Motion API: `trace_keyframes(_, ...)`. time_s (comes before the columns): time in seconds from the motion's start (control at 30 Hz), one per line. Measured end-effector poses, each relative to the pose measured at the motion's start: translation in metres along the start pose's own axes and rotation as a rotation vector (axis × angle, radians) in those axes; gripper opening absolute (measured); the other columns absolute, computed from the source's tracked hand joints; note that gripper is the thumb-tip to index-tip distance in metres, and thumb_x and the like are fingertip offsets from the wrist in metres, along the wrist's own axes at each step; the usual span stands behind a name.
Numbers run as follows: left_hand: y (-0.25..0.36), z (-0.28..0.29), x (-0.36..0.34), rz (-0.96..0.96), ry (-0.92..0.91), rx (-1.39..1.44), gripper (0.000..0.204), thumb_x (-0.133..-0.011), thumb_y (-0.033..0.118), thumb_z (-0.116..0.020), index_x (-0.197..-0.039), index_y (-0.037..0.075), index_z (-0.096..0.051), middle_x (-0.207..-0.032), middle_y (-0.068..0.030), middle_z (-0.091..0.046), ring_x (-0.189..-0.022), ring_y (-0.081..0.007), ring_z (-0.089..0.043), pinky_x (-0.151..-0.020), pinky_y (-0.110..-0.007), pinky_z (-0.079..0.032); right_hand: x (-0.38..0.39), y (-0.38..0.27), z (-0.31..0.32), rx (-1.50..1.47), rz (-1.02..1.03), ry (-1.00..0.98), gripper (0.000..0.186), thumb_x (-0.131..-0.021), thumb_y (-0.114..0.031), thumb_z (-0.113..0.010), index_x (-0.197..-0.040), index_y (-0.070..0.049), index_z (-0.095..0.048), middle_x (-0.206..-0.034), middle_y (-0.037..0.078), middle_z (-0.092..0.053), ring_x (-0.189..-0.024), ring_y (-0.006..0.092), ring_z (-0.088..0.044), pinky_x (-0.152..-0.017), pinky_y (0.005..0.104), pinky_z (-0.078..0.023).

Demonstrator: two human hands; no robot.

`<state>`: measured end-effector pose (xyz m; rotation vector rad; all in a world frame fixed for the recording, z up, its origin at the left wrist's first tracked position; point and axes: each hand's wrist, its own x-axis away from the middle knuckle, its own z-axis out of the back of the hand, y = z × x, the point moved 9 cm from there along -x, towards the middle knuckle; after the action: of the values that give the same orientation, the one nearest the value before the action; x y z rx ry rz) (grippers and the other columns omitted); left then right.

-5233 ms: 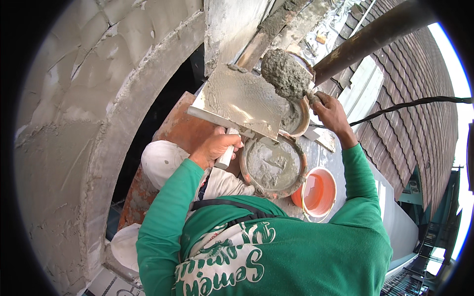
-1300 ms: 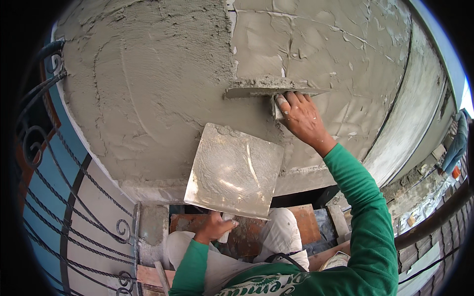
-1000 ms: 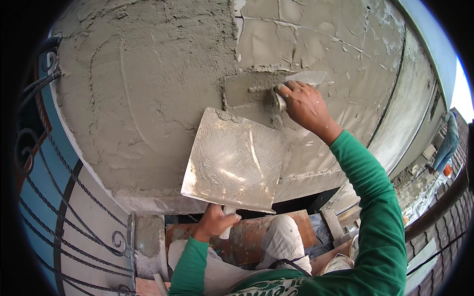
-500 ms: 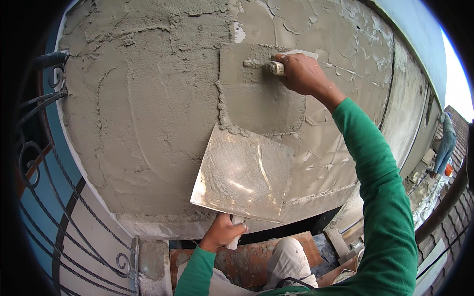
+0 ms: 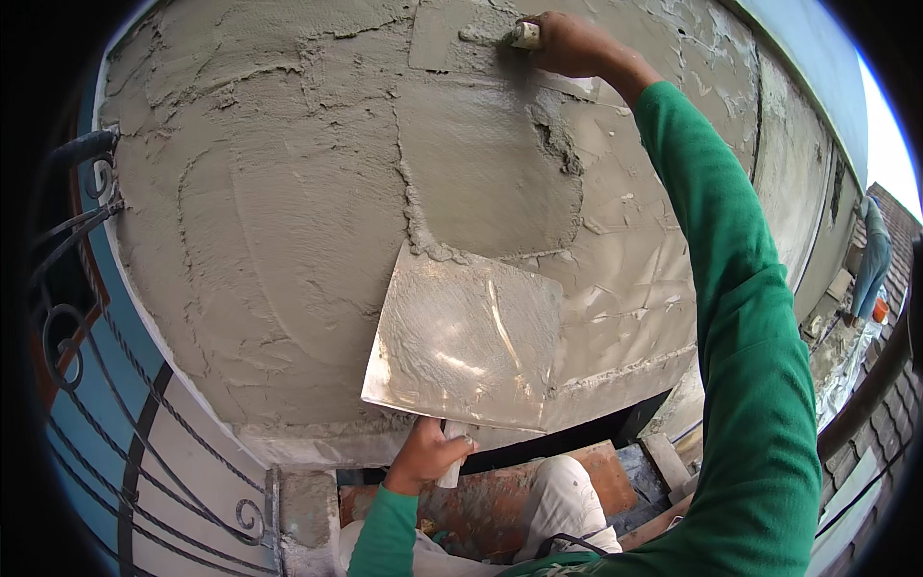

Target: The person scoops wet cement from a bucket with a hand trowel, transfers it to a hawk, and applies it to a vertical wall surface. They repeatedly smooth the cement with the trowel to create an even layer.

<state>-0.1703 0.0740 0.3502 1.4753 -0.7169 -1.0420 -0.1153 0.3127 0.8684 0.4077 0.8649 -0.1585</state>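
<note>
A: Left grip?

B: Left grip [image 5: 426, 457]: closed round the whitish handle [image 5: 450, 470] of a four-sided metal plate [image 5: 461, 337]. Plate smeared with mortar, sited just below a smoothed patch [image 5: 495, 163] on the wall [image 5: 279, 250]; presumably so placed to catch drops and keep mortar near.

A: Right grip?

B: Right grip [image 5: 569, 45]: holding a trowel [image 5: 525, 37] high on the wall, arm outstretched; apparently angled so the blade bears flat.

A: Obscured items?

B: Trowel blade: mortar-coloured, outline hard to part from the wall. Right fingertips: hidden. Plate's far edge: contact with wall, cannot tell. Second person [image 5: 873, 252], far right: too small for detail.
</note>
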Motion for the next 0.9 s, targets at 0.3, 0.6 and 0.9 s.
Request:
trace_keyframes(0.3, -0.005, 0.002, -0.007, -0.005, 0.006, -0.029, 0.036, -0.084, 0.000, -0.074, -0.116, -0.005, -0.058, -0.086, -0.0083, -0.064, -0.064, -0.0154, -0.064, -0.056, -0.032, -0.052, 0.064, 0.133, 0.029, 0.092, -0.414, 0.210, 0.041, -0.086, -0.017, -0.071, -0.127, -0.014, -0.068, -0.102, 0.018, -0.076, -0.097, 0.0399, -0.071, -0.085, 0.0492, -0.056)
trace_keyframes(0.6, -0.014, -0.010, -0.020, 0.043, 0.032, -0.008, 0.033, -0.084, -0.004, -0.070, -0.115, -0.002, -0.057, -0.090, -0.0070, -0.063, -0.066, -0.0159, -0.064, -0.056, -0.032, -0.052, 0.217, -0.014, -0.099, 0.109, 0.063, -0.129, 0.029, -0.080, -0.016, -0.071, -0.110, -0.014, -0.070, -0.092, 0.012, -0.073, -0.093, 0.0350, -0.072, -0.079, 0.0495, -0.057)
trace_keyframes(0.9, -0.017, -0.029, -0.036, 0.098, 0.040, -0.009, 0.035, -0.082, -0.004, -0.070, -0.115, -0.002, -0.057, -0.090, -0.0082, -0.063, -0.065, -0.0167, -0.064, -0.055, -0.032, -0.052, 0.152, 0.091, -0.035, 0.139, -0.208, 0.118, 0.045, -0.081, -0.022, -0.075, -0.126, -0.021, -0.072, -0.104, 0.014, -0.076, -0.098, 0.0375, -0.071, -0.084, 0.0490, -0.057)
